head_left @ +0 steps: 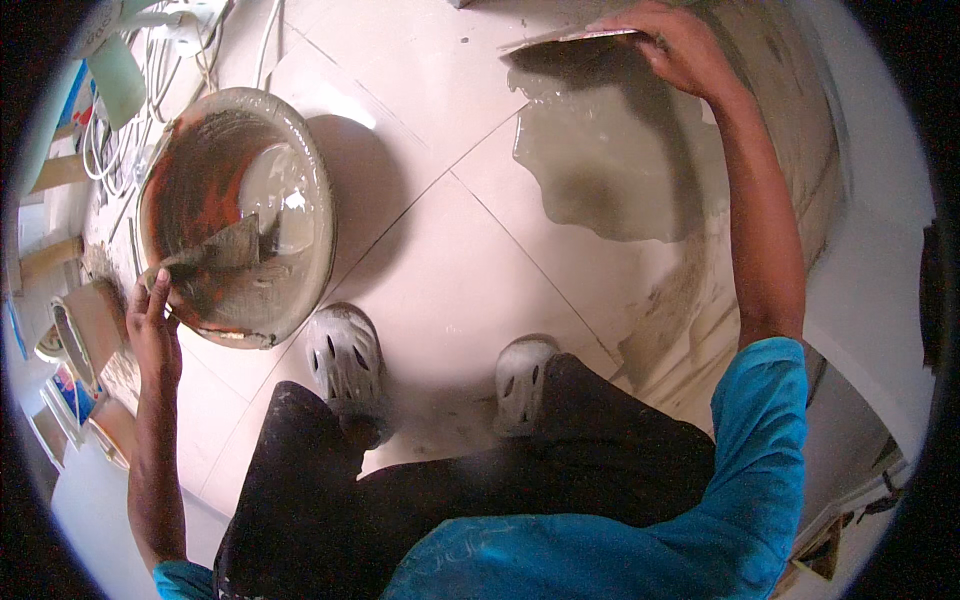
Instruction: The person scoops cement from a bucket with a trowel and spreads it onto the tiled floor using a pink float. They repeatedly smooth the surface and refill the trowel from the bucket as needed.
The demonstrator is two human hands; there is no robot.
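Left hand (152,310), fingers closed, holds a coated trowel (215,262) inside the left rim of a basin (319,215); right hand (680,52) grips a flat tool (575,41) above a wet grey patch (605,165); tiled floor (430,270) separates basin and patch.

Hands (153,325) (678,48) well apart, arms (768,220) outstretched

Head view: left fisheye of head-worn pair, looking steeply down
Tiled floor (460,250): mid-frame, farther off
Blue shirt (570,555): lower edge, nearest lens
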